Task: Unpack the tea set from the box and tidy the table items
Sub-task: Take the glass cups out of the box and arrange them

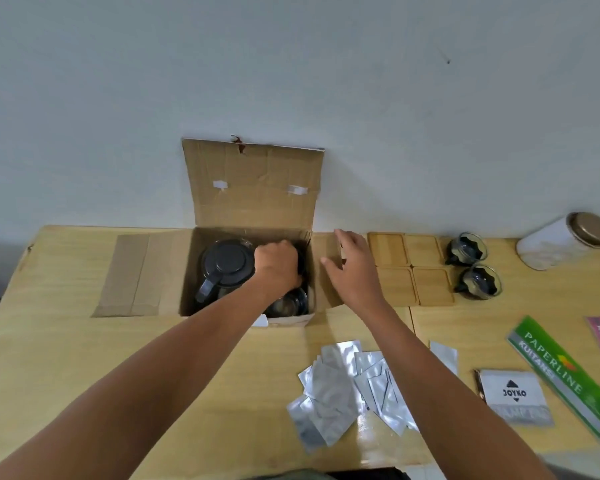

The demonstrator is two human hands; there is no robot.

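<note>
Seen from the head camera: left hand [278, 263] sunk into the open cardboard box [246, 317] at the back of the wooden surface [84, 341], fingers curled down over something dark just right of the black-lidded teapot [224, 268]; grip closed, though what it held was hidden by the knuckles, probably a glass cup. Right hand [352, 268] spread flat and relaxed, fingers straight, over the box's right flap [326, 271], holding nothing. Another glass cup [290, 303] left in the near right corner of the box. Already out and set well to the right: four wooden coasters [411, 268] in a square, two glass cups with dark handles [473, 268] beside them, a white jar [561, 242] on its side farther off. Foil sachets [343, 393] scattered near the front edge, with a Joyko packet [515, 396] and a green Paperline book [561, 372] to the right. Unpacking judged roughly half done. Best lifted straight up, clear of the teapot and the box wall, with the flat hand steadying the flap against any drag.
</note>
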